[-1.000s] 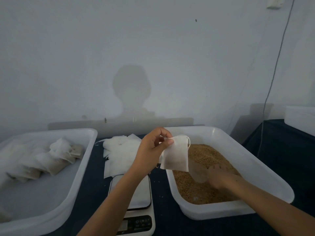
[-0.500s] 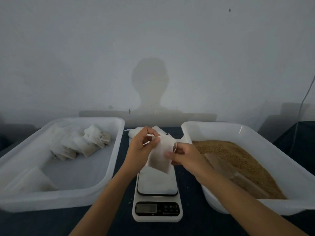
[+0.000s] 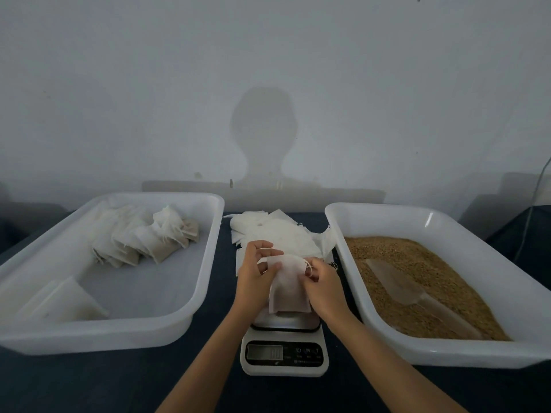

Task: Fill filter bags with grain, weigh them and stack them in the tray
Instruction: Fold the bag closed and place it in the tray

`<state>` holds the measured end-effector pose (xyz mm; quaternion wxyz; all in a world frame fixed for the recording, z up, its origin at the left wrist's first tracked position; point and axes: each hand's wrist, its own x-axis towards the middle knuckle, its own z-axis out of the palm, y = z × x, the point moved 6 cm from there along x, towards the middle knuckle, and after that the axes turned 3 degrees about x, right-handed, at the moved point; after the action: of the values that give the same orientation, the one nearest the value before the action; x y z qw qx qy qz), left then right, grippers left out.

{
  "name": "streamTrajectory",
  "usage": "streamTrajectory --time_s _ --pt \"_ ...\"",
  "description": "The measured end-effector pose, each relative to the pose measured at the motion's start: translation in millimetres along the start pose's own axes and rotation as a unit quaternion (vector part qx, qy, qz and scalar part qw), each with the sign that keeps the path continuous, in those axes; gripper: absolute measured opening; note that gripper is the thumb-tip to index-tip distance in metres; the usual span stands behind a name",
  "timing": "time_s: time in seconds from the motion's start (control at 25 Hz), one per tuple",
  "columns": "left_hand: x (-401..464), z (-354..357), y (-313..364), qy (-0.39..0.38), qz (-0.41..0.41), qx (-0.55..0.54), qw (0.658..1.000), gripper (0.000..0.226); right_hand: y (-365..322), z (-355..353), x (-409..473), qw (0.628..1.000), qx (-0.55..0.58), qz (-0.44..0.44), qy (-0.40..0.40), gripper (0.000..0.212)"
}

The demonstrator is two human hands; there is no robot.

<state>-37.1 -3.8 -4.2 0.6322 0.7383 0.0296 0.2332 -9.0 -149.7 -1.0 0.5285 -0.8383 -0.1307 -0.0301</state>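
You held one filter bag point(image 3: 287, 286) at the frame's centre, above the scale point(image 3: 284, 350). Your left hand point(image 3: 256, 281) pinched its upper left edge; your right hand point(image 3: 320, 283) pinched the drawstring corner, so each grip was clamped on the bag. It looked flat and probably empty.

What could have gone wrong, biggest first:
- The grain tray point(image 3: 447, 357) sat at right. Filling over the gap between it and the scale would likely have scattered grain point(image 3: 417, 269) on the dark surface point(image 3: 89, 383).
- Grain falling on the scale could have skewed the reading.
- The mouth looked barely parted. A scoop point(image 3: 396, 281) tipped into it might have spilled.
- A hard tug on the thin fabric could have torn it.

The surface carried another white tray point(image 3: 74, 335) at left, filled bags point(image 3: 143, 236) stacked in its far half, and loose empty bags point(image 3: 274, 231) behind your hands. A pale wall point(image 3: 268, 55) filled the upper frame, a cable point(image 3: 536, 192) at far right.
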Motion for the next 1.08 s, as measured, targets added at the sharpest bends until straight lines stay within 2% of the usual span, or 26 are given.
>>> streamTrajectory --time_s 0.12,0.24,0.76,1.08 --pt "0 3 -1 -0.033 -0.001 -0.001 0.999 0.034 3 -1 0 0.997 0.073 0.011 0.009 0.034" --pt "1 1 -3 -0.059 -0.009 0.032 0.998 0.034 3 -3 1 0.993 0.115 0.01 0.018 0.034" --pt "8 -42 -3 0.032 0.022 0.055 0.998 0.023 -19 -25 2 0.978 0.17 -0.055 0.104 0.04" --pt "8 -40 -6 0.022 0.024 0.073 0.997 0.021 -15 -23 4 0.979 0.165 -0.049 0.104 0.039"
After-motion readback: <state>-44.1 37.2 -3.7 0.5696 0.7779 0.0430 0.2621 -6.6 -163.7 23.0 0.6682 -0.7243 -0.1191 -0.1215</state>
